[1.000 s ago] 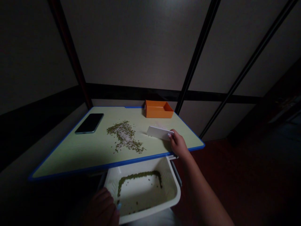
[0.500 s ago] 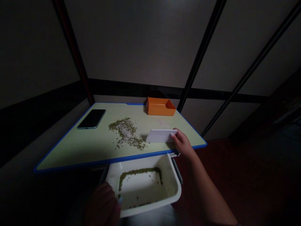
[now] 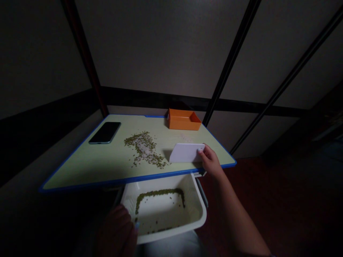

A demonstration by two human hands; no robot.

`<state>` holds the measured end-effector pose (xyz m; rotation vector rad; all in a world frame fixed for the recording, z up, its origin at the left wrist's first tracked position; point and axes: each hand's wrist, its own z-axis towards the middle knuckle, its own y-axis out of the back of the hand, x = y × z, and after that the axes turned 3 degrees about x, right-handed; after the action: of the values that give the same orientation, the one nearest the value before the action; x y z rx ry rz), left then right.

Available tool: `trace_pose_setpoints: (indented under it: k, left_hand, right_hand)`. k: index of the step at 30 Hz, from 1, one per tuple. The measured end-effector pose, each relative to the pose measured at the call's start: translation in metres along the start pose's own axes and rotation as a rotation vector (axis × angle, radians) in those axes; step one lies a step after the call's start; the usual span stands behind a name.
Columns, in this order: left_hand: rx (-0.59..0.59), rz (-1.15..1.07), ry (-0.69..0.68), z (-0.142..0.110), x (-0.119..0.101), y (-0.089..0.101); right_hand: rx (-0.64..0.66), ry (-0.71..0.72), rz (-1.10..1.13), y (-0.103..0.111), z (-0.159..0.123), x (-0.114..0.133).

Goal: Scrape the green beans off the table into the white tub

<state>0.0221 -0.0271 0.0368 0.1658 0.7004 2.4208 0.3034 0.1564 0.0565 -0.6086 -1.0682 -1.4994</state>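
Note:
Between thumb and fingers, my right hand [image 3: 210,160] pinches the right end of a white flat scraper [image 3: 186,152], which stands on edge on the tabletop. Left of the scraper lies a loose spread of small green beans [image 3: 144,147] mixed with whitish grains. My left hand [image 3: 119,228], dim in shadow, has its fingers closed over the left rim of a white plastic drawer [image 3: 163,212]. More green beans lie along the inner edges of that drawer's floor, with a few scattered between.
The pale table [image 3: 88,167] has a blue edge and sits above the drawer. A dark-screened phone [image 3: 105,132] lies at its left. An open orange box [image 3: 184,120] stands at the back right, near the panelled wall [image 3: 158,53].
My right hand has shifted the scraper slightly right, and more of its broad face shows. My left hand stays at the drawer rim.

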Motion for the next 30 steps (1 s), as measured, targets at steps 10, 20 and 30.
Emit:
trace_pose_setpoints:
  k: [10,20,30]
  left_hand:
    - [0.014,-0.027,0.019,0.0016,-0.0013,-0.0003]
    - [0.015,-0.044,0.027,0.0023,-0.0027,-0.0014]
    - [0.031,-0.048,0.027,0.0051,-0.0027,0.0017]
  right_hand:
    - [0.004,-0.012,0.057,-0.0007,-0.0003,0.0004]
    - [0.059,-0.002,0.038,-0.0005,0.0,0.0049]
    - [0.046,-0.015,0.023,-0.0021,-0.0009,0.0042]
